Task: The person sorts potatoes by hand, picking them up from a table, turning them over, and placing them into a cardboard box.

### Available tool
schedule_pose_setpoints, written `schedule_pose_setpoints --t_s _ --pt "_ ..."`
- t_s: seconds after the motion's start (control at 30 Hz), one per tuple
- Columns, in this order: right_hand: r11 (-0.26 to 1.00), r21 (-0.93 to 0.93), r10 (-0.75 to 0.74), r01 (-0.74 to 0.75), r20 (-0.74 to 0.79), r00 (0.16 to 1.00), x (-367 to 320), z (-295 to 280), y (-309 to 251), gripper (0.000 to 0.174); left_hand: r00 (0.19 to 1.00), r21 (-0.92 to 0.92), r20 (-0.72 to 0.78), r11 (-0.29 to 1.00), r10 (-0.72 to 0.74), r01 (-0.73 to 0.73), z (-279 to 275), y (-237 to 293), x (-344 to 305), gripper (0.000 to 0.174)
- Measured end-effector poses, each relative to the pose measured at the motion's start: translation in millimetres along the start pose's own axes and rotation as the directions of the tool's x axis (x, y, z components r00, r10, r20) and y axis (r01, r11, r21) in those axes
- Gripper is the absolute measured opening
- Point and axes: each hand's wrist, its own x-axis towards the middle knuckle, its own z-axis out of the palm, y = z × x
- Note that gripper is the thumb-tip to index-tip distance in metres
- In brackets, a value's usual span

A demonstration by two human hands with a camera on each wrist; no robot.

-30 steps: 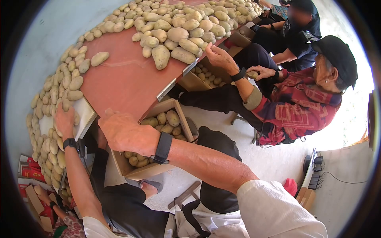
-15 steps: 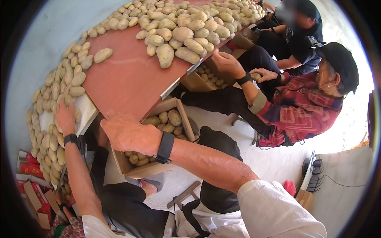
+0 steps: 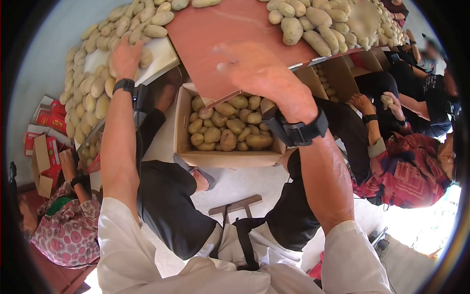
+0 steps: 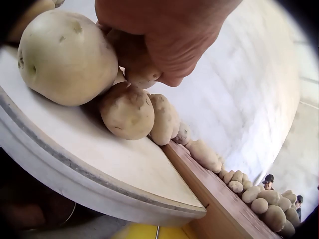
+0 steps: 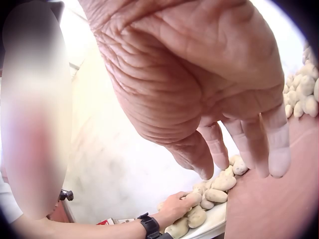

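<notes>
My left hand point(image 3: 126, 60) reaches into the pale potatoes heaped along the white board point(image 3: 165, 58) at the table's left. In the left wrist view its fingers curl round a potato point(image 4: 143, 78), mostly hidden under the hand. Beside it sit a large round potato point(image 4: 67, 57) and a smaller one point(image 4: 128, 112). Over the reddish-brown tabletop point(image 3: 196, 49) my right hand point(image 3: 262, 73) is raised, blurred in the head view. The right wrist view shows its fingers point(image 5: 279, 149) hanging fairly straight, with nothing in them.
Below the table edge, a cardboard box point(image 3: 230, 159) of potatoes stands between my knees. More potatoes point(image 3: 323, 24) cover the table at right. People sit on both sides, one in a red plaid shirt point(image 3: 406, 169). Red cartons point(image 3: 49, 117) lie at far left.
The head view has swung round, so table and box now lie straight ahead. My right hand has moved out over the tabletop and its fingers have spread. The left hand stays among the potatoes.
</notes>
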Motion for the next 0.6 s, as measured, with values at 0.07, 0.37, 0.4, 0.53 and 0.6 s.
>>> schedule_pose_setpoints --t_s 0.07,0.37,0.4,0.53,0.6 --pt "0.974 0.101 0.202 -0.202 0.011 0.979 4.1 3.2 -6.2 0.029 1.0 -0.046 -0.014 0.999 -0.028 0.027 1.7 -1.8 0.3 0.065" --pt "0.723 0.247 0.553 -0.645 0.353 0.755 22.3 -6.0 1.5 0.034 0.999 -0.048 -0.024 0.998 -0.045 0.044 -4.8 -1.4 -2.1 0.065" --pt "0.746 0.264 0.52 -0.611 0.342 0.783 20.4 -4.5 4.6 0.035 0.999 -0.041 -0.029 0.998 -0.046 0.044 -6.0 -2.2 -2.2 0.065" --pt "0.721 0.341 0.528 -0.603 0.293 0.797 1.7 15.7 17.7 0.037 0.997 -0.085 -0.048 0.995 -0.059 0.054 -10.3 -6.5 -3.5 0.066" --pt "0.874 0.322 0.337 -0.364 0.14 0.931 -0.6 17.4 21.2 0.044 0.995 -0.124 -0.058 0.989 -0.084 0.077 -18.0 -6.5 -5.0 0.068"
